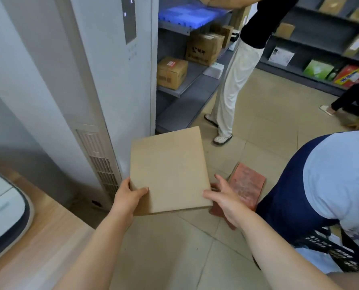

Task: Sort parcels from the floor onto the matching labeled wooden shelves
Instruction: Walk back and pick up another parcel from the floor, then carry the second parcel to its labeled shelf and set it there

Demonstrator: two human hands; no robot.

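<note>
Parcel (pixel 168 170) being gripped at its near corners above the tiled floor (pixel 258 126).
Left hand (pixel 128 197) and right hand (pixel 226 197) are clasping it, fingers partly curled; a reddish packet (pixel 247 185) is lying just beside, a white cabinet (pixel 103 80) standing left, and a person in white trousers (pixel 232 80) blocking the grey shelves (pixel 187 86).

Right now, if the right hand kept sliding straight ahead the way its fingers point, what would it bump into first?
The right hand already grips the flat cardboard parcel; its free fingers point toward the reddish brick just beyond, though depth is unclear.

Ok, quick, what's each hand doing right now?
Left hand: closed on the near left corner of the flat cardboard parcel.
Right hand: gripping the parcel's near right corner, fingers spread.
</note>
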